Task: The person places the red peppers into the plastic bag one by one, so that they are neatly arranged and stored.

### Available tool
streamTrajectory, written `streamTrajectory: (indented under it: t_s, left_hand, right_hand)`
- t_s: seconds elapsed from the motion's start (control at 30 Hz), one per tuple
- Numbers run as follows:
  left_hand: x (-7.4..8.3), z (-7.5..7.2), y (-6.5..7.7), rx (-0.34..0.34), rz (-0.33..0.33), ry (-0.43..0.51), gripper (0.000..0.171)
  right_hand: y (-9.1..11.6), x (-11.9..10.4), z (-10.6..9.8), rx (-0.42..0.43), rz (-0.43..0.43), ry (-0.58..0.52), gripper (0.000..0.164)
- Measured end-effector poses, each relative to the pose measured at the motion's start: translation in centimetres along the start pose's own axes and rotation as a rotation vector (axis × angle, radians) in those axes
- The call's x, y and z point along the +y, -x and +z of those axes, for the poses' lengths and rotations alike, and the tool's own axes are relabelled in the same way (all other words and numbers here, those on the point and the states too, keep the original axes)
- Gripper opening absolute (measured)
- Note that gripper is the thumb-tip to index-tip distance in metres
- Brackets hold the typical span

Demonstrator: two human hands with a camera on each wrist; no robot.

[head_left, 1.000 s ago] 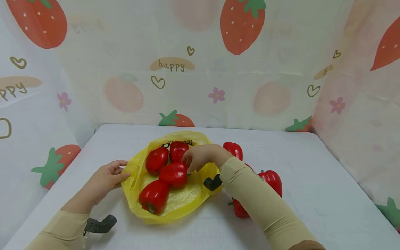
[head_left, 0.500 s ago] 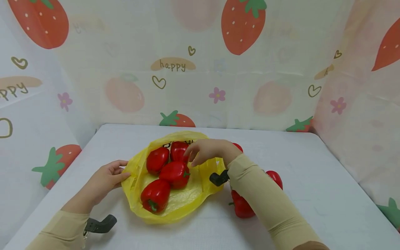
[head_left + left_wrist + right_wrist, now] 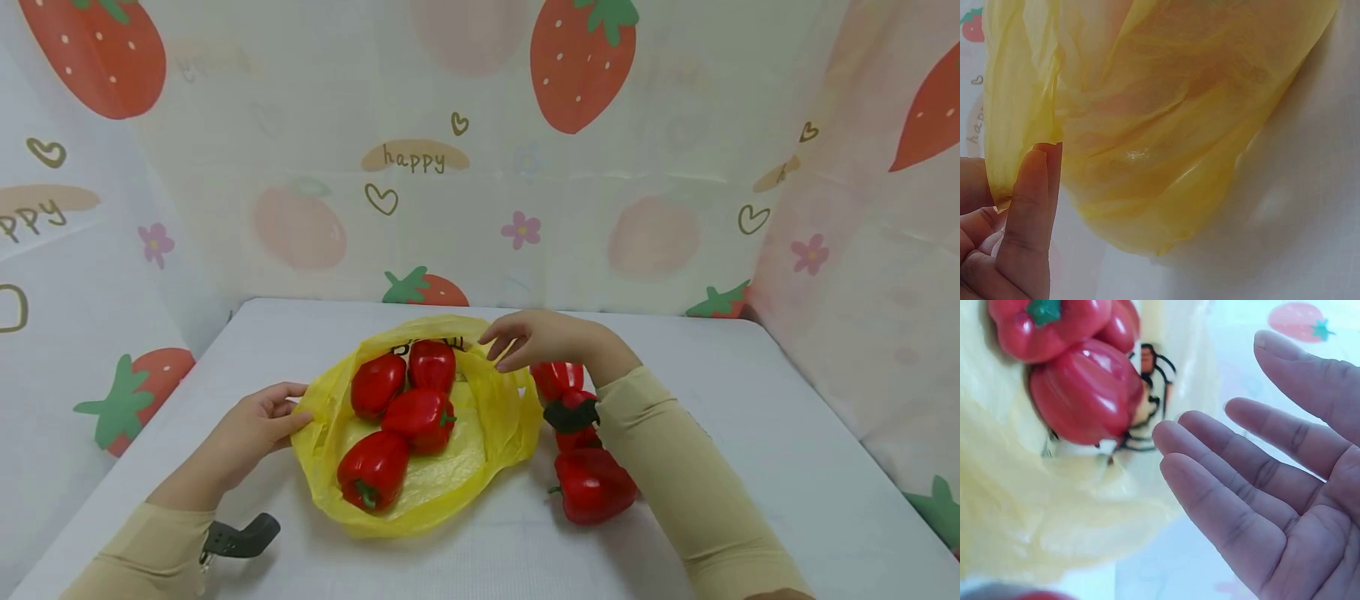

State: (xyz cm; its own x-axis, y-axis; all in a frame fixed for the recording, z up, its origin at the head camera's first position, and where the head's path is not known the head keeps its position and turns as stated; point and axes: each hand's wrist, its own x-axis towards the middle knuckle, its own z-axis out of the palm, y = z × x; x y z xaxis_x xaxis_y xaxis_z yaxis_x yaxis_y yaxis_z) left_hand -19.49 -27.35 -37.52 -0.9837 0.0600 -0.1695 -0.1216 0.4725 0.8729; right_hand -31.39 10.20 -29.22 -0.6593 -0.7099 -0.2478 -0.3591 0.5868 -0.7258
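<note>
Thin yellow plastic bag (image 3: 512, 408) on flat white table (image 3: 810, 467), mouth facing up; four glossy red bell peppers (image 3: 417, 419) inside. Left hand (image 3: 258, 429) at bag's nine o'clock, thumb and fingers pinching rim. Right hand (image 3: 547, 340) near one-thirty, fingers loosely spread. Loose red bell peppers (image 3: 595, 487) outside, around three o'clock.

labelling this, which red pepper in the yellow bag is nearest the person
The front pepper, lowest in the head view: it lies closest to the near side of the yellow bag; the other three peppers sit farther back.
</note>
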Motion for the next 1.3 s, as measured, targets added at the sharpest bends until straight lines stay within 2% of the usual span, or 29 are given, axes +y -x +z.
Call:
streamTrajectory:
  t_s: [0.3,0.5,0.83,1.0,1.3]
  left_hand:
    - [0.1,-0.1,0.1,0.007,0.001,-0.005,0.052]
    - [0.1,-0.1,0.1,0.015,-0.001,-0.004,0.052]
    - [-0.1,-0.2,0.2,0.007,0.007,0.01,0.051]
    - [-0.1,-0.1,0.2,0.012,-0.002,0.003,0.051]
    - [-0.2,-0.1,0.2,0.017,-0.009,-0.001,0.051]
  right_hand:
    - [3.8,2.2,-2.0,0.071,0.019,-0.036,0.043]
    - [6.6,3.7,-2.7,0.095,0.043,-0.053,0.045]
    - [10.4,6.6,-2.6,0.145,0.113,0.047,0.044]
    - [12.4,8.2,-2.4,0.158,0.106,0.038,0.049]
    - [15.5,10.8,-1.3,0.186,0.143,0.01,0.051]
